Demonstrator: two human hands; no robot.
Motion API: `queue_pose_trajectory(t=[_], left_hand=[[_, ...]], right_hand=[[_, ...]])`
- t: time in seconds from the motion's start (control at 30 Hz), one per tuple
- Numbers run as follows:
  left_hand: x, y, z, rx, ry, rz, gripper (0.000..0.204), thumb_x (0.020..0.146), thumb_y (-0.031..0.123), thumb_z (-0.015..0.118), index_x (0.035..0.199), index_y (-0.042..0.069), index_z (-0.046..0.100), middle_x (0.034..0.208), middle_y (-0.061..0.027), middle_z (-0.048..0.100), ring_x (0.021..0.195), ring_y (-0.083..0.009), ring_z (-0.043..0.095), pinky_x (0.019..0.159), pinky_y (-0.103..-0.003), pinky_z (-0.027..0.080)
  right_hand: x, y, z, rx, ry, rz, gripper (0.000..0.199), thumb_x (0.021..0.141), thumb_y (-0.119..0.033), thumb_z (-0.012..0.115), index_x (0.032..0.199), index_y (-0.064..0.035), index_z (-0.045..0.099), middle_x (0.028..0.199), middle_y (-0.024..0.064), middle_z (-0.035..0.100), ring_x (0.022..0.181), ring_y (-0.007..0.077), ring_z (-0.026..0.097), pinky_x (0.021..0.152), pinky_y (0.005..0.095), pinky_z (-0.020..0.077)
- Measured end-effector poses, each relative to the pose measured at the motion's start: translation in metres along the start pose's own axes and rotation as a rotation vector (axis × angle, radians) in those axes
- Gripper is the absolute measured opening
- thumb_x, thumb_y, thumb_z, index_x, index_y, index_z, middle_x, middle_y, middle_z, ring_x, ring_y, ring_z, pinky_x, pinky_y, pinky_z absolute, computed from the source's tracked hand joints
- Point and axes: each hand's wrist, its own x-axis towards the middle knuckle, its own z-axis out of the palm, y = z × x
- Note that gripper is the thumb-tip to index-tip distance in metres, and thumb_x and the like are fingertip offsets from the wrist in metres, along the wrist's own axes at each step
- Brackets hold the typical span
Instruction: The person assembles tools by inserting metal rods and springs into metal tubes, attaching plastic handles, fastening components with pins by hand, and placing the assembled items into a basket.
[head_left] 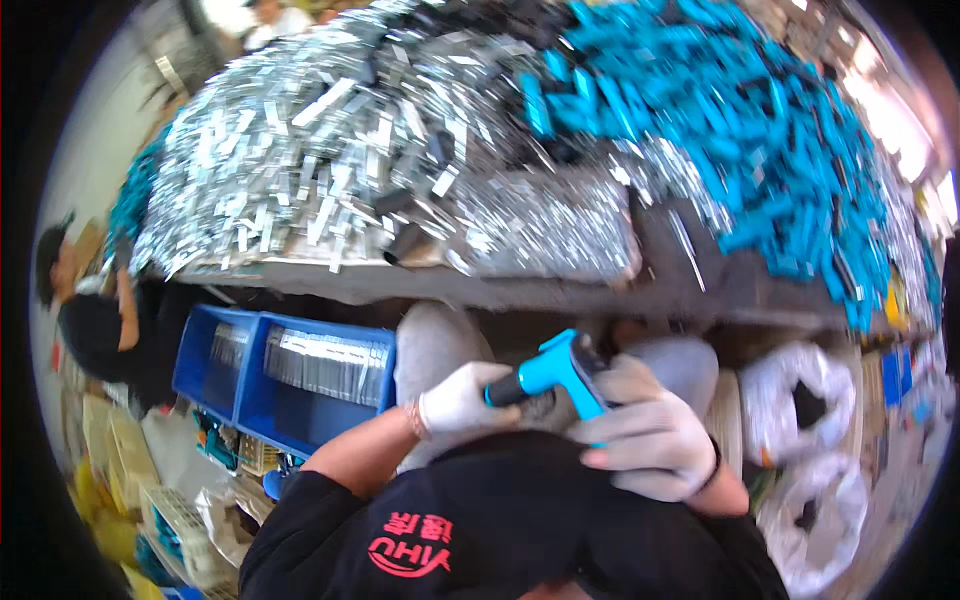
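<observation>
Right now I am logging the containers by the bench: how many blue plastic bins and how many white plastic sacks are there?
Blue plastic bins: 2
White plastic sacks: 2
Total: 4

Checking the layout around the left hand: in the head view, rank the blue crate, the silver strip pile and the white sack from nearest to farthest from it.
From the left hand:
1. Blue crate, just to its left.
2. Silver strip pile, up on the bench.
3. White sack, far right.
</observation>
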Motion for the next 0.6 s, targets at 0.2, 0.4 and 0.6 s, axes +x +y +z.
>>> queue_pose_trajectory(t=[0.2,0.4,0.6], left_hand=[[0.011,0.007,0.017,0.410,-0.042,0.037,0.047,0.074,0.010,0.072,0.121,0.006,0.066,0.099,-0.0203,0.071,0.092,-0.0326,0.071,0.083,-0.039,0.055],[-0.003,-0.036,0.022,-0.109,0.115,-0.070,0.029,0.081,0.007,0.072,0.109,0.002,0.069,0.091,-0.0025,0.071,0.082,-0.0102,0.065,0.077,-0.028,0.053],[-0.009,0.022,0.012,0.024,0.260,-0.112,0.018,0.081,0.007,0.071,0.097,0.001,0.069,0.087,-0.0039,0.070,0.079,-0.0090,0.062,0.072,-0.029,0.051]], right_hand=[[-0.044,0.064,-0.005,0.046,0.573,0.729,0.025,0.090,-0.005,0.057,0.113,0.0000,0.067,0.111,0.0147,0.068,0.095,0.0305,0.067,0.087,0.0394,0.0531],[-0.006,0.023,0.016,-0.366,0.223,0.139,0.057,0.073,-0.018,0.081,0.126,-0.0096,0.061,0.121,0.0140,0.062,0.113,0.0383,0.059,0.093,0.0514,0.0455],[0.007,0.054,0.007,-0.725,0.257,-0.030,0.046,0.079,-0.030,0.075,0.121,-0.0145,0.066,0.080,0.0017,0.055,0.071,0.0251,0.057,0.065,0.0395,0.0430]])
